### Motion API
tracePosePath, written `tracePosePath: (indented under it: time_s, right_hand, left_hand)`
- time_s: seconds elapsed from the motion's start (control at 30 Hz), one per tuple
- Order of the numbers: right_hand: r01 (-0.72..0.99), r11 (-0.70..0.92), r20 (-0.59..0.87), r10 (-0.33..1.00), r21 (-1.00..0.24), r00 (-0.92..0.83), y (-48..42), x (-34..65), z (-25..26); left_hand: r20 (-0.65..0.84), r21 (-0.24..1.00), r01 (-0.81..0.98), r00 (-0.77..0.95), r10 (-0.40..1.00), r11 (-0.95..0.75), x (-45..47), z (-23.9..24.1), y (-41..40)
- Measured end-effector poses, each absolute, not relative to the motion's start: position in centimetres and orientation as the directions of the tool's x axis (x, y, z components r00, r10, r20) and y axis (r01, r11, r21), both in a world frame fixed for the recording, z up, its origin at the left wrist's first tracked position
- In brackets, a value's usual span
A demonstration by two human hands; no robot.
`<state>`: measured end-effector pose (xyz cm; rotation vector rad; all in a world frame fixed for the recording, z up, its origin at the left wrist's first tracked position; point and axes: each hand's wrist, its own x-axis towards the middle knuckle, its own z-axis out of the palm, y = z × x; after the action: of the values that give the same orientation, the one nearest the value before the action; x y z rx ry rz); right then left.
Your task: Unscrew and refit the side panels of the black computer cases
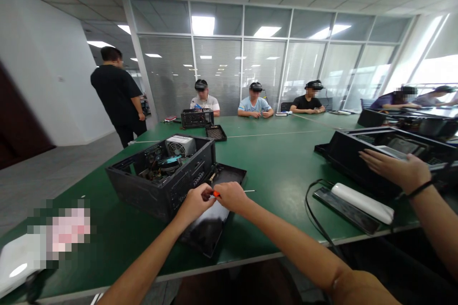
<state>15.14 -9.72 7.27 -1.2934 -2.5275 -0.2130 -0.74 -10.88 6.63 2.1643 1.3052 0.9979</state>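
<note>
My right hand is closed round a screwdriver. Its orange handle end shows beside my thumb, and a thin metal shaft sticks out on the far right side of the fist. Close against it, my left hand has its fingers pinched together near the handle end; what they hold, if anything, is hidden. Both hands are above a black computer case panel lying on the table. Just behind and left stands an open black computer case, with a power supply and a fan among cables inside.
The green table carries another open case at right, where a neighbour's hand holds a flat object. A phone, a white power bank and a cable lie nearer. A white device lies left. Several people sit opposite.
</note>
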Motion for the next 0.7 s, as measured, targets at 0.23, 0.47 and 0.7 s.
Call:
tracePosePath:
  time_s: [0.23, 0.47, 0.7]
  right_hand:
    - [0.779, 0.627, 0.260, 0.754, -0.011, -0.603, -10.4, 15.2, 7.2]
    - [0.733, 0.680, 0.155, 0.726, -0.017, -0.670, -16.3, 19.4, 4.9]
    - [0.740, 0.673, 0.183, 0.728, -0.008, -0.661, -18.4, 17.6, 2.3]
  left_hand:
    - [0.376, 0.611, 0.617, 0.324, 0.868, -0.495, -3.8, 6.3, -11.4]
    - [0.744, 0.194, 0.746, 0.311, 0.591, -0.637, -10.4, 8.1, -15.0]
    - [0.912, 0.277, 0.887, -0.122, 0.391, -0.370, -12.3, 8.8, -10.8]
